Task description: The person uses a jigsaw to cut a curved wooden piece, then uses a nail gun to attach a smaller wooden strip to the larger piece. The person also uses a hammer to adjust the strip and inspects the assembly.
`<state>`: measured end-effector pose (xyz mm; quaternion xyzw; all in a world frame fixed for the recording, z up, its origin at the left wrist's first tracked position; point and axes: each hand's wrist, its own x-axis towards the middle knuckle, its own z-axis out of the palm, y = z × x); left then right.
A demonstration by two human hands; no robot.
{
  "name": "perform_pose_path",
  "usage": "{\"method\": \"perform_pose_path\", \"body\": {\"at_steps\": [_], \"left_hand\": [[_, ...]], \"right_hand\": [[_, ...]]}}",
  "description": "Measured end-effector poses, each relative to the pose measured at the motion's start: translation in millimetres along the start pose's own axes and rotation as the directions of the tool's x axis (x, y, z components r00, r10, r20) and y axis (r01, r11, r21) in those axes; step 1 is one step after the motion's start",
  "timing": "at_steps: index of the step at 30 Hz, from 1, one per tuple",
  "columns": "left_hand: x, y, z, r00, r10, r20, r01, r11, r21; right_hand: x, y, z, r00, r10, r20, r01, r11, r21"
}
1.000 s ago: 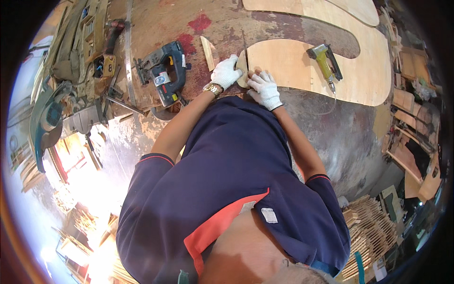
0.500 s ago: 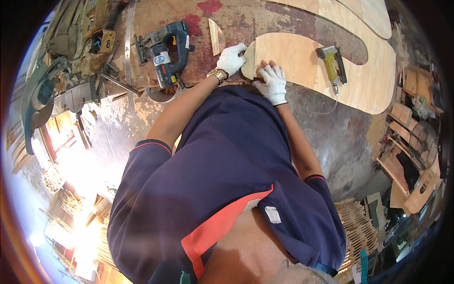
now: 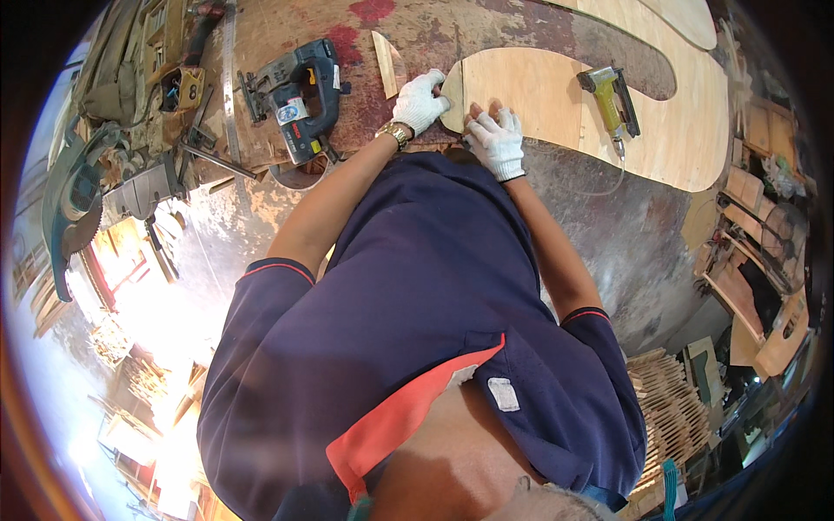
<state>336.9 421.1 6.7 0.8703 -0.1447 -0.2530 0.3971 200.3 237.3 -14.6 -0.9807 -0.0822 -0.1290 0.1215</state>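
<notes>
A curved plywood panel (image 3: 530, 91) lies on the worktable, with a small rounded wood piece (image 3: 453, 98) set against its left end. A thin seam shows between the two. My left hand (image 3: 419, 104), in a white fingerless glove, has its fingers bent round the outer edge of the rounded piece. My right hand (image 3: 496, 143), gloved likewise, rests on the panel's near edge just right of the seam, fingers stretched out. A yellow-green air nailer (image 3: 611, 102) lies on the panel, right of my right hand, its hose trailing off the near edge.
A jigsaw (image 3: 300, 100) lies left of my left hand. Beyond that hand is a narrow wood offcut (image 3: 385, 65). More cut plywood (image 3: 643, 35) lies at the far right. A saw with a round toothed blade (image 3: 80, 217) stands at far left, near a metal ruler (image 3: 228, 78).
The whole view has shifted slightly. Both hands stay beside the seam, with small shifts of the fingers. The nailer stays on the panel.
</notes>
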Motion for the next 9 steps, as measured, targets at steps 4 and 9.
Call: {"method": "perform_pose_path", "body": {"at_steps": [4,9], "left_hand": [[-1.5,10.3,1.1,0.999,-0.043,-0.005,0.043,0.998,0.046],[0.8,7.7,1.9,0.999,0.006,-0.031,-0.004,0.998,0.063]], "right_hand": [[-2.8,4.5,-1.7,1.0,0.009,0.03,-0.012,0.997,0.074],[-6.9,5.7,13.3,1.0,0.003,-0.024,-0.003,1.0,0.015]]}}
